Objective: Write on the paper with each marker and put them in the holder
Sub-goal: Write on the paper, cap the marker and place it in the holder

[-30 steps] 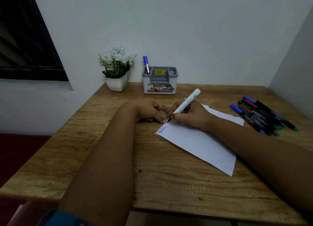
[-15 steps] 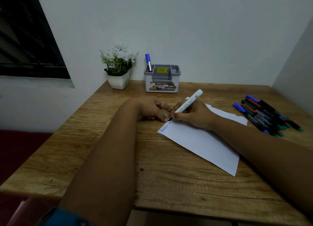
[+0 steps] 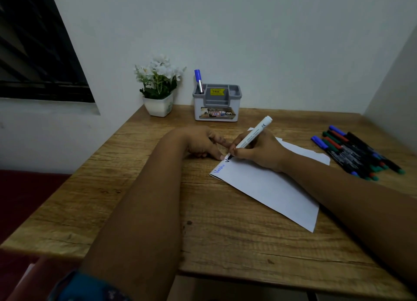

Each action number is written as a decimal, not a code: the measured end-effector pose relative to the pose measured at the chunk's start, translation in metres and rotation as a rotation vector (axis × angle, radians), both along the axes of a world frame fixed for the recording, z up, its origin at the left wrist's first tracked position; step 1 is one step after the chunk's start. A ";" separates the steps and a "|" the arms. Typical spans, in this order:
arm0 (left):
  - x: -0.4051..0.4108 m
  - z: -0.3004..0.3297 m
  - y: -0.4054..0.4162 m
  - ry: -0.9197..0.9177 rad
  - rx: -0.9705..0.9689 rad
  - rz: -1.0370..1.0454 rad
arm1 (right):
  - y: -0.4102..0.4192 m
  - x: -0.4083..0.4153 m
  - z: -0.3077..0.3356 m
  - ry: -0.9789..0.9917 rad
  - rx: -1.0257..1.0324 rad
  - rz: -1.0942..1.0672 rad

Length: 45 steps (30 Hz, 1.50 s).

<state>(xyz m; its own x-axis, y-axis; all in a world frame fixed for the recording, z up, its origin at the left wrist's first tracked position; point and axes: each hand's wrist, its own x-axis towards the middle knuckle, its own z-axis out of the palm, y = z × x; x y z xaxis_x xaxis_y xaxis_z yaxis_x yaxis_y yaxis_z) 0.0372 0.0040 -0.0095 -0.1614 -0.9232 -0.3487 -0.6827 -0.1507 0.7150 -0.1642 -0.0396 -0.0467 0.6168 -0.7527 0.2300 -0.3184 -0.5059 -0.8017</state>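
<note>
A white sheet of paper (image 3: 268,187) lies slanted on the wooden desk (image 3: 140,199), with a blue word near its left corner and a black stroke beside it. My right hand (image 3: 259,152) grips a white marker (image 3: 252,134) with its dark tip on the paper. My left hand (image 3: 203,143) rests at the paper's left corner, a fingertip pressing the edge. A grey and white holder (image 3: 216,103) stands at the back with one blue-capped marker (image 3: 198,80) in its left slot. Several capped markers (image 3: 354,151) lie in a bunch at the right.
A small white pot of white flowers (image 3: 159,86) stands left of the holder near the wall. A dark window (image 3: 33,43) fills the upper left. Walls close the desk at the back and right.
A black stroke has appeared on the paper beside the blue word as my right hand moves the marker's tip. My left hand stays at the paper's corner.
</note>
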 end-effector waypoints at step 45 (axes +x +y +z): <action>-0.006 -0.007 -0.004 0.063 -0.092 0.109 | -0.006 -0.004 0.003 -0.028 -0.025 -0.076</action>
